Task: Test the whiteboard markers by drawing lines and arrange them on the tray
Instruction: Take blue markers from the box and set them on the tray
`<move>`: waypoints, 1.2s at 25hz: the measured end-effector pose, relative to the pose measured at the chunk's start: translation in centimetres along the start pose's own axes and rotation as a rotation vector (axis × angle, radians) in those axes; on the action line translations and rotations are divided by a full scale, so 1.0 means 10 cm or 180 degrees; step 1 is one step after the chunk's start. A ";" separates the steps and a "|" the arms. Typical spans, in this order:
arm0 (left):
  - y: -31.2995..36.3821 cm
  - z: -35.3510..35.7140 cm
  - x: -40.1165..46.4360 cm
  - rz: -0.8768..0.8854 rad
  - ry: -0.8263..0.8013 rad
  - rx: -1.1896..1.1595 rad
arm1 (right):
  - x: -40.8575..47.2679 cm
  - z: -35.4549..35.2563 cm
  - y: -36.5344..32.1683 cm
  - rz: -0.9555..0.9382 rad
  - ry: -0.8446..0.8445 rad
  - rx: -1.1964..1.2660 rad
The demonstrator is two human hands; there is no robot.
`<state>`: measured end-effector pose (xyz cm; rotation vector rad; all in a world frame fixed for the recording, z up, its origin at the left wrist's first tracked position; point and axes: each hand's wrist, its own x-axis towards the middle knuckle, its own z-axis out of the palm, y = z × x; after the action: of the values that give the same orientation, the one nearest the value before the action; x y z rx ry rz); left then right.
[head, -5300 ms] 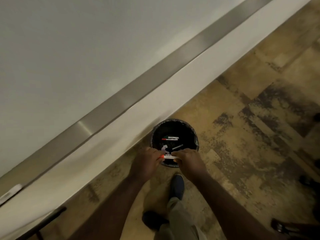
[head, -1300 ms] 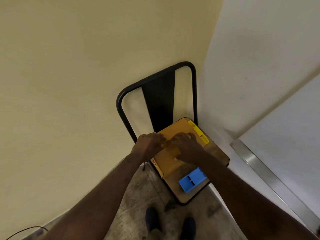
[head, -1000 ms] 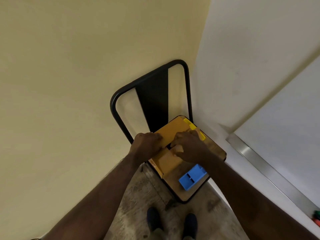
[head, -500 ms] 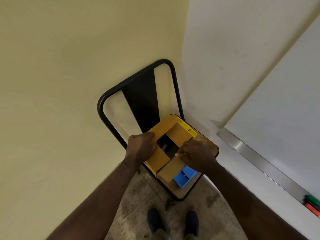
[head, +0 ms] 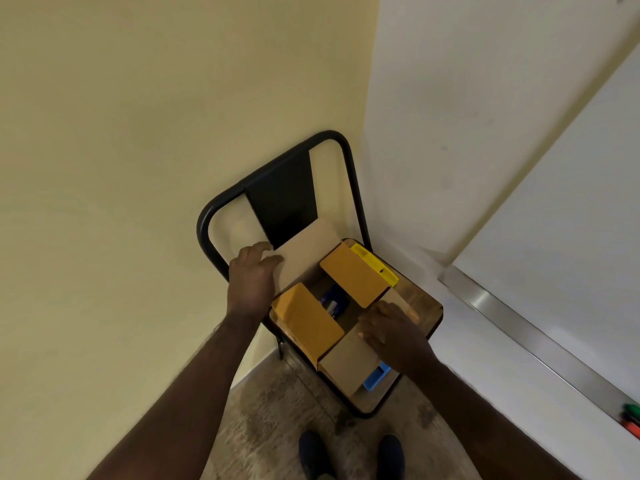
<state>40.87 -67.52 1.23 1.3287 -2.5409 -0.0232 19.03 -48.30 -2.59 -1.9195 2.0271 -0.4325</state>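
Note:
A cardboard box (head: 349, 275) with orange flaps stands on a chair seat, its four flaps spread apart. My left hand (head: 251, 278) grips the far-left flap and folds it back towards the chair back. My right hand (head: 391, 330) holds the near-right flap down and outwards. Something dark blue (head: 332, 301) shows inside the box; I cannot tell what it is. A green and a red marker (head: 632, 419) lie on the whiteboard's metal tray (head: 519, 327) at the far right edge. The whiteboard (head: 571, 237) hangs on the right wall.
The black-framed chair (head: 277, 199) stands in the corner between a yellow wall and a white wall. A yellow plastic tray (head: 374, 263) sits behind the box, and a blue one (head: 375, 377) lies half under the near flap. My shoes (head: 315, 452) are below on the floor.
I turned from the bin on the floor to the chair. Over the last second my hands pulled the shut box flaps apart; the box now stands wide open.

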 end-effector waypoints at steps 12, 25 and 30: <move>0.37 0.12 -0.12 0.0706 -0.1158 0.0145 | 0.44 0.05 -0.18 0.1596 0.0105 0.0092; 0.35 -0.17 -0.09 0.0481 -0.0933 -0.0344 | 0.51 -0.28 -0.15 0.1387 0.0784 -0.0318; 0.07 -0.20 -0.23 0.0241 -0.0741 -0.0732 | 0.61 -0.46 0.04 0.1695 0.1178 0.0426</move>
<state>42.11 -65.02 2.71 1.2009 -2.6756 -0.4659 16.45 -54.38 1.26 -1.2136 2.5490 -0.7969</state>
